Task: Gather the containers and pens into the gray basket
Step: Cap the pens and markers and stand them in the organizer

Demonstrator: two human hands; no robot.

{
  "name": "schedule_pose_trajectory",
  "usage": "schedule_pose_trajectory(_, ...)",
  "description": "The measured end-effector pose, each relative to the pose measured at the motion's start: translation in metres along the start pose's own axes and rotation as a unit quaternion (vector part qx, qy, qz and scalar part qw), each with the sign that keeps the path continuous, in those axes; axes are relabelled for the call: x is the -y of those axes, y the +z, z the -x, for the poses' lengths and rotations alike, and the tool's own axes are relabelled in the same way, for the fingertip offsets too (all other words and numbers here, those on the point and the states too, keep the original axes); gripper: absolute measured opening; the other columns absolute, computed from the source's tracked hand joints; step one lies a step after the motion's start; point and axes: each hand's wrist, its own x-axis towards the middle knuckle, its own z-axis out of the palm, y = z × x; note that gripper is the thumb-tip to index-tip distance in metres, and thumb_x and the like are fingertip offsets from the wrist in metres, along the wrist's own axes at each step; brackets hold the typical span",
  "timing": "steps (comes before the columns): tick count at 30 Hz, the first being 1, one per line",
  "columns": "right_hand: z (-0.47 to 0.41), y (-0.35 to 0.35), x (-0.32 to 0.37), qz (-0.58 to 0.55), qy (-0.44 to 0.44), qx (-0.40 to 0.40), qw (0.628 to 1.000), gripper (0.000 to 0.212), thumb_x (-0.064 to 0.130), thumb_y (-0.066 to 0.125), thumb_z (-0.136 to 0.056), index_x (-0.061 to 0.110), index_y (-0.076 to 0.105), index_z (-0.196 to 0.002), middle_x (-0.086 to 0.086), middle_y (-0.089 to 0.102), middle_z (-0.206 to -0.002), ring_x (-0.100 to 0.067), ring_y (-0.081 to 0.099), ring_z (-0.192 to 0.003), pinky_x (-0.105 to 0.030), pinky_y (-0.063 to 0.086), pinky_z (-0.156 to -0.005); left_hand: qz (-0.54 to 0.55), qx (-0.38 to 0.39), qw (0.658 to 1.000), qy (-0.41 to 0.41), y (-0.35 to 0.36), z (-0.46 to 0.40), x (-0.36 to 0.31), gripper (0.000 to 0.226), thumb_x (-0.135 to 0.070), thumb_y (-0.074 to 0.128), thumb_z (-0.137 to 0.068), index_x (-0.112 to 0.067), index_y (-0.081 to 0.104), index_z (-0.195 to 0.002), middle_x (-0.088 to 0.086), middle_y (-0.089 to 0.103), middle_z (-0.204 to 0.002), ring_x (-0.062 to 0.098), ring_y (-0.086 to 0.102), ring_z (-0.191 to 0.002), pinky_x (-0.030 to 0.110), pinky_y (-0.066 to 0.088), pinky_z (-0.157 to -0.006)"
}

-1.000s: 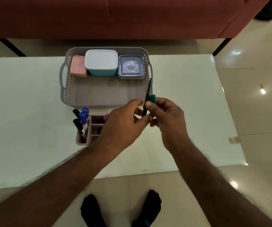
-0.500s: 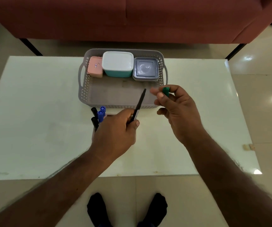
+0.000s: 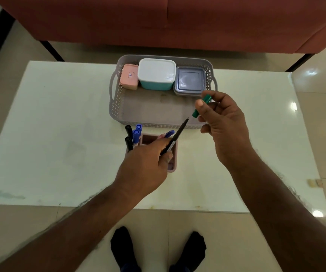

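Pens point(image 3: 133, 135) are stored upright in the holder point(image 3: 173, 163) beside the left hand point(image 3: 146, 165), whose fingers grip a black pen point(image 3: 176, 135). Beyond the tip, a green cap point(image 3: 201, 106) is pinched by the right hand point(image 3: 223, 122) over the gray basket point(image 3: 117, 112).

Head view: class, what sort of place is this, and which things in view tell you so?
Probably a living room at home. A red sofa on dark legs stands behind a low white table, the floor is glossy beige tile, and the person stands in socks.
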Motion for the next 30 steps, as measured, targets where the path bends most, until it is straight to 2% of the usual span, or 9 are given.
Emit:
schedule_pose_trajectory(5, 0.001, 0.005, -0.005, 0.020, -0.015, 0.002, 1.000, 0.030, 0.026, 0.070, -0.090, 0.017, 0.063, -0.117, -0.004, 0.070, -0.093, -0.010, 0.063, -0.078, -0.021, 0.051, -0.059, 0.006, 0.007, 1.000, -0.003, 0.001, -0.003, 0.003, 0.040, -0.043, 0.050, -0.098, -0.037, 0.048, -0.138, -0.002, 0.066, -0.127, 0.025, 0.061, -0.120, 0.048, 0.055, -0.094)
schedule_pose_trajectory(10, 0.001, 0.003, -0.005, 0.015, -0.023, -0.023, 0.999, 0.028, 0.027, 0.069, -0.090, 0.019, 0.063, -0.116, -0.002, 0.070, -0.091, -0.008, 0.063, -0.075, -0.021, 0.052, -0.059, -0.002, 0.013, 1.000, -0.004, 0.000, -0.004, 0.002, 0.042, -0.043, 0.051, -0.098, -0.036, 0.048, -0.140, -0.001, 0.064, -0.131, 0.026, 0.060, -0.122, 0.048, 0.054, -0.097)
schedule_pose_trajectory(14, 0.003, 0.006, -0.004, 0.021, -0.029, -0.007, 0.999, 0.025, 0.024, 0.069, -0.091, 0.017, 0.063, -0.114, -0.001, 0.070, -0.090, -0.003, 0.063, -0.073, -0.019, 0.051, -0.058, -0.008, 0.020, 1.000, -0.007, -0.001, -0.004, -0.001, 0.043, -0.042, 0.051, -0.098, -0.037, 0.047, -0.140, -0.003, 0.063, -0.133, 0.026, 0.059, -0.124, 0.047, 0.053, -0.099)
schedule_pose_trajectory(19, 0.009, 0.007, -0.005, 0.019, -0.033, 0.010, 0.999, 0.021, 0.018, 0.070, -0.090, 0.014, 0.065, -0.111, -0.003, 0.068, -0.084, -0.001, 0.062, -0.069, -0.015, 0.050, -0.059, -0.006, 0.009, 1.000, 0.003, -0.004, -0.005, -0.006, 0.039, -0.040, 0.051, -0.099, -0.033, 0.051, -0.137, -0.003, 0.067, -0.124, 0.022, 0.063, -0.115, 0.044, 0.054, -0.097)
schedule_pose_trajectory(22, 0.014, 0.009, -0.008, 0.044, -0.037, 0.014, 0.998, 0.016, 0.019, 0.068, -0.092, 0.014, 0.070, -0.107, 0.002, 0.070, -0.081, -0.001, 0.063, -0.068, -0.015, 0.049, -0.058, 0.009, -0.013, 1.000, 0.014, -0.006, -0.005, -0.009, 0.036, -0.037, 0.052, -0.099, -0.030, 0.056, -0.134, -0.004, 0.071, -0.113, 0.018, 0.066, -0.104, 0.041, 0.055, -0.093)
schedule_pose_trajectory(25, 0.018, 0.014, -0.011, 0.050, -0.035, 0.008, 0.998, 0.014, 0.022, 0.066, -0.094, 0.018, 0.072, -0.106, 0.001, 0.074, -0.082, -0.008, 0.067, -0.070, -0.029, 0.055, -0.056, 0.036, -0.027, 0.999, 0.004, -0.004, -0.006, -0.013, 0.033, -0.037, 0.054, -0.098, -0.026, 0.061, -0.129, -0.004, 0.072, -0.106, 0.016, 0.067, -0.097, 0.040, 0.056, -0.091)
schedule_pose_trajectory(27, 0.019, 0.019, -0.010, 0.051, -0.044, 0.014, 0.998, 0.015, 0.021, 0.066, -0.095, 0.016, 0.071, -0.108, -0.003, 0.075, -0.084, -0.014, 0.070, -0.073, -0.033, 0.058, -0.058, 0.058, -0.035, 0.998, -0.006, 0.000, -0.006, -0.016, 0.032, -0.036, 0.055, -0.098, -0.024, 0.063, -0.126, -0.003, 0.072, -0.103, 0.017, 0.067, -0.094, 0.041, 0.057, -0.089)
schedule_pose_trajectory(30, 0.016, 0.028, -0.003, 0.059, -0.071, 0.026, 0.995, 0.014, 0.018, 0.065, -0.095, 0.013, 0.069, -0.107, -0.006, 0.074, -0.084, -0.013, 0.071, -0.073, -0.027, 0.058, -0.060, 0.081, -0.061, 0.995, -0.006, 0.000, -0.006, -0.016, 0.030, -0.033, 0.056, -0.097, -0.024, 0.065, -0.124, -0.004, 0.074, -0.100, 0.017, 0.069, -0.092, 0.042, 0.058, -0.086)
